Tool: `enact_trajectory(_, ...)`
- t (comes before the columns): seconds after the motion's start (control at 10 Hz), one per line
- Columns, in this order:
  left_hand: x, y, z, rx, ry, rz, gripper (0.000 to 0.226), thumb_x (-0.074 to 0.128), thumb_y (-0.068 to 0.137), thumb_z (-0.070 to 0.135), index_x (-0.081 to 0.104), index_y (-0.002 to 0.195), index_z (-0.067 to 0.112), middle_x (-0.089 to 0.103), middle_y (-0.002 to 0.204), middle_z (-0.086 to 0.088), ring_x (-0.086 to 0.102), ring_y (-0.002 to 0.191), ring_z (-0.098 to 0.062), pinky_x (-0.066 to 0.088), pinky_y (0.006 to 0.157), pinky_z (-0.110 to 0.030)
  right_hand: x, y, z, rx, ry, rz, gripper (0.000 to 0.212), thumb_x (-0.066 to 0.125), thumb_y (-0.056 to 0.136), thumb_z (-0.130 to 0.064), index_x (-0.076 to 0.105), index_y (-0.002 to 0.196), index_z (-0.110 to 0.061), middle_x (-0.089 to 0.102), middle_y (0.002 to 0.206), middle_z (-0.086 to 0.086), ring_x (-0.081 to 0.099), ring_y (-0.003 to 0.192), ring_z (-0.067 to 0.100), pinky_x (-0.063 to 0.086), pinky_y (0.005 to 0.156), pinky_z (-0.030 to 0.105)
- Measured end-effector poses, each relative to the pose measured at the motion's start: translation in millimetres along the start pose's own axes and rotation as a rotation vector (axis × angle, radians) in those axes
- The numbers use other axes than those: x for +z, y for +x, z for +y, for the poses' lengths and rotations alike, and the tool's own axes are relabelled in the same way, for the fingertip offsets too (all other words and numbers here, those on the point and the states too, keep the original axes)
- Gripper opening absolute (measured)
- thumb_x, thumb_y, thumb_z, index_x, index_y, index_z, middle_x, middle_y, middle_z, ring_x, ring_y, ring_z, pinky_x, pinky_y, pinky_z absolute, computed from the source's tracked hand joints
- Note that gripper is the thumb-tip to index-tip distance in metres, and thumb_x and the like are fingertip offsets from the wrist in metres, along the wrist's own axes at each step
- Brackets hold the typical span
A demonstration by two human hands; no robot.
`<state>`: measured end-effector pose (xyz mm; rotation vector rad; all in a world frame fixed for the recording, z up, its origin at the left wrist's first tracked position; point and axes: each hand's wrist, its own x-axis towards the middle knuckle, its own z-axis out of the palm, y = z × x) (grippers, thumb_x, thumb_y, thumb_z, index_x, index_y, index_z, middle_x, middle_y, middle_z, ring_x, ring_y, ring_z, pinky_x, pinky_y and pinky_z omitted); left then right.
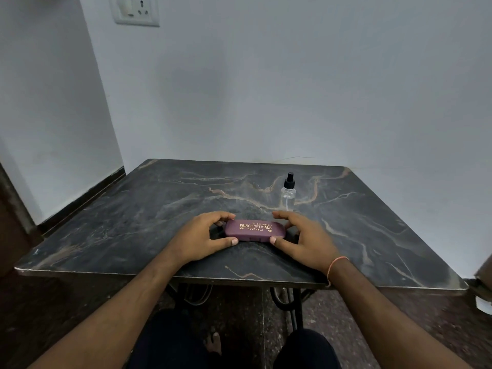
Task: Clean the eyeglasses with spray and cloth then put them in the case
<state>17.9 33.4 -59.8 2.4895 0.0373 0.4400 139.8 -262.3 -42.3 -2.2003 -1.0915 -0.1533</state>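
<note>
A maroon eyeglasses case [255, 230] with gold lettering lies closed and flat on the dark marble table [133, 222], near its front middle. My left hand [206, 235] grips the case's left end, thumb at the front edge and fingers curled over the back. My right hand [302, 237] grips the right end the same way. A clear spray bottle [288, 194] with a black pump top stands upright just behind the case, to the right. No eyeglasses and no cloth are in view.
The table stands in a corner against pale walls. Its front edge [239, 279] runs just above my knees. A wall socket [135, 9] is at the top left. A pale object [483, 302] sits on the floor at the far right.
</note>
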Motion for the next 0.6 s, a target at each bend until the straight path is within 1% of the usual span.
enact_trajectory(0.1,0,-4,2,-0.028,0.061,0.003,0.089,0.074,0.078,0.079,0.056,0.154,0.037,0.065,0.149,0.017,0.061,0.135,-0.005,0.053,0.113,-0.041,2,-2,2,0.002,-0.077,-0.023,0.083,0.078,0.092,-0.059,0.045,0.163,-0.032,0.055,0.162,-0.008,0.054,0.145,0.015,0.043,0.121,0.035)
enact_trajectory(0.2,1,-11,7,-0.083,0.202,0.01,0.105,0.058,0.078,0.092,0.043,0.165,0.034,0.052,0.166,0.01,0.049,0.151,-0.015,0.044,0.122,-0.045,3,-8,1,0.05,-0.157,-0.047,0.102,0.07,0.089,-0.073,0.028,0.171,-0.028,0.04,0.173,-0.002,0.039,0.158,0.02,0.033,0.13,0.039)
enact_trajectory(0.3,2,-20,13,-0.13,0.327,-0.044,0.118,0.036,0.081,0.1,0.026,0.173,0.027,0.033,0.179,0.004,0.027,0.167,-0.018,0.029,0.132,-0.051,5,-16,1,0.16,-0.268,-0.092,0.118,0.047,0.083,-0.092,0.01,0.175,-0.029,0.022,0.182,-0.003,0.023,0.167,0.02,0.026,0.134,0.056)
enact_trajectory(0.4,3,-29,17,-0.19,0.423,-0.12,0.122,0.02,0.083,0.101,0.015,0.176,0.023,0.018,0.184,0.004,0.012,0.171,-0.018,0.016,0.136,-0.055,4,-25,0,0.254,-0.361,-0.149,0.122,0.027,0.081,-0.099,0.0,0.176,-0.027,0.005,0.185,-0.007,0.006,0.171,0.017,0.011,0.136,0.061)
enact_trajectory(0.5,3,-37,25,-0.238,0.465,-0.17,0.124,0.011,0.081,0.101,0.013,0.176,0.022,0.012,0.185,0.007,0.008,0.171,-0.018,0.011,0.136,-0.056,3,-33,-1,0.305,-0.404,-0.184,0.123,0.016,0.079,-0.1,-0.002,0.176,-0.027,-0.002,0.185,-0.009,0.0,0.171,0.015,0.006,0.135,0.064)
enact_trajectory(0.6,1,-40,30,-0.232,0.486,-0.171,0.126,0.005,0.078,0.101,0.014,0.176,0.023,0.01,0.185,0.007,0.009,0.171,-0.019,0.011,0.136,-0.057,2,-37,-4,0.324,-0.434,-0.194,0.123,0.01,0.079,-0.1,-0.002,0.176,-0.025,-0.003,0.185,-0.008,0.0,0.171,0.015,0.005,0.135,0.065)
